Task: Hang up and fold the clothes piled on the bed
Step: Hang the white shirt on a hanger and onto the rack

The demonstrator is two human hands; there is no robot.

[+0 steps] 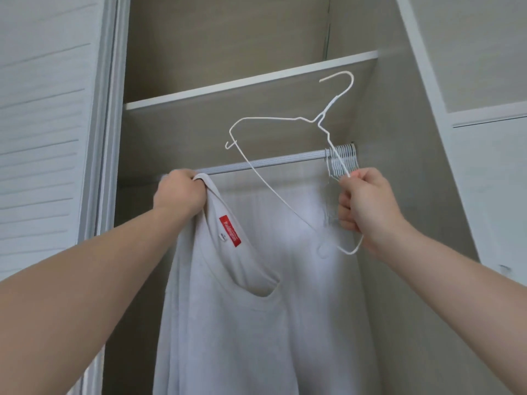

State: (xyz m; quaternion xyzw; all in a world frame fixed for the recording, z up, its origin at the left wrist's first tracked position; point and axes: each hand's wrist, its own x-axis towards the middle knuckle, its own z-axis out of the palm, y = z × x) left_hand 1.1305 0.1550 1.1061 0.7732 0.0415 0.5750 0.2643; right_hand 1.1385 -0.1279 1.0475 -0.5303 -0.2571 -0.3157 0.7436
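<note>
Step in hand: hanging, the stage just before the top goes onto a hanger, as I judge it.
Garment: a pale sleeveless top hangs in front of the open wardrobe, its neckline sagging open and a red label showing inside the back of the neck.
Left hand: raised close to the rail, fingers curled tight round a bunched shoulder strap, carrying the top's whole weight.
Right hand: fingers closed round one sloping arm of a white wire hanger, thumb pressed on the wire.
Hanger: free of the rail and tilted, with the hook up and to the right. Its far end points left above the top, apart from the cloth, and its near corner sticks out below the right hand.
Rail: a tight bunch of spare hangers sits at its right end. The part of the rail in view carries nothing else.
Wardrobe: a shelf runs above the rail and a louvred door stands at the left.
Bed and pile: out of view, so I cannot tell how much is left.
Next move calls for: lowering the hanger's free end into the neck opening, seating one strap and then the other, with the left hand keeping the neckline open.
Risk: wide straps may slide off thin wire unless they seat at the end notches.
</note>
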